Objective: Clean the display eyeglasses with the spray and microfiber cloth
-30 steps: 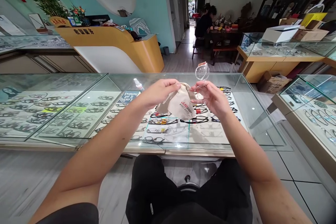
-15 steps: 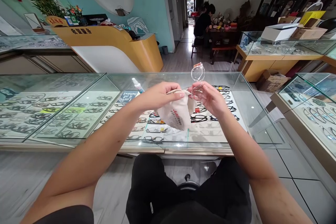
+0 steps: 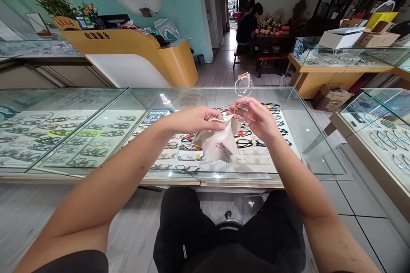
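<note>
My left hand is closed on a pale cloth with red and dark print, which hangs over the glass counter. My right hand is closed on a pair of clear-rimmed glasses, one round lens standing up above the fingers with a small orange mark at its top edge. The other lens lies partly behind the fingers. The cloth's upper edge meets the glasses between the hands. Behind my left wrist, a small white spray bottle is on the counter, beside a dark blue printed card.
The glass counter holds rows of spectacles. More display cases stand left and right. Beyond are a yellow reception desk, a cardboard box on the floor, and a person in black seated at a table.
The clear glasses have moved slightly up and right with my right hand. My left hand is a little lower, and the cloth hangs slightly farther right with its folds changed.
</note>
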A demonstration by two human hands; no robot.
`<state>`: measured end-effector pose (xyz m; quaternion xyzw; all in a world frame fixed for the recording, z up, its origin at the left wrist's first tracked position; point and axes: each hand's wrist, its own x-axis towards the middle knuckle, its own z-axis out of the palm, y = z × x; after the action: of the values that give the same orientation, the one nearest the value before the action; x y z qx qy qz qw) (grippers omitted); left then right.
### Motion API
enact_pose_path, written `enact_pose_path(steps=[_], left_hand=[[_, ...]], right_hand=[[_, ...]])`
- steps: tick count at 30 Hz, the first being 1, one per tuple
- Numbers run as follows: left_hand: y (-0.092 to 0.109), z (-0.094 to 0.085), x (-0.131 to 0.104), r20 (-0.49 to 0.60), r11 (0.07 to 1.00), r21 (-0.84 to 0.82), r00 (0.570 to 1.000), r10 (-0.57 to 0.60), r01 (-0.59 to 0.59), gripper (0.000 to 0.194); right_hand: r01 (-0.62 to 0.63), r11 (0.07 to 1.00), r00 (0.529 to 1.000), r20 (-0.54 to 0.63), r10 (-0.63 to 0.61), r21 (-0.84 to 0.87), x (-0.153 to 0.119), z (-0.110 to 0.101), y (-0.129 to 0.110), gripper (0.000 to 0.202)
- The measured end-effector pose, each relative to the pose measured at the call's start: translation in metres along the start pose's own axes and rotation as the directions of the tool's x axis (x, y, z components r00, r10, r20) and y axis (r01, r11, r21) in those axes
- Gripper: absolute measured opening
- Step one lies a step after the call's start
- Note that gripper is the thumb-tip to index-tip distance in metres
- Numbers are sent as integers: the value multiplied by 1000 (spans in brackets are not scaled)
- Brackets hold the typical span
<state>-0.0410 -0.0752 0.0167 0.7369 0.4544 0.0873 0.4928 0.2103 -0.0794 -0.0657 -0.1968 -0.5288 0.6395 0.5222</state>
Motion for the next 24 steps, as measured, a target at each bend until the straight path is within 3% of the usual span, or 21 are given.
enact_pose_path(steps=[5,10,17,20,24], left_hand=[[-6,4,3,76,999,28,996,45,-47,38],[-13,5,1,39,986,33,986,163,-165,37],[-12,12,-4,56,987,-35,986,159,-158,43],[-12,17,-8,-58,960,108,962,267,-260,39],[-14,24,-12,-198,903,234,891,408,-361,29]], right_hand=[[15,1000,999,29,-15,15,-1,0,-1,28],[14,1000,1000,22,-14,3,0,0,-2,30],[5,1000,1000,20,-5,14,-1,1,-5,32],[8,1000,1000,26,-8,18,0,0,-3,31],[-34,999,998,56,33,16,1,1,0,35]])
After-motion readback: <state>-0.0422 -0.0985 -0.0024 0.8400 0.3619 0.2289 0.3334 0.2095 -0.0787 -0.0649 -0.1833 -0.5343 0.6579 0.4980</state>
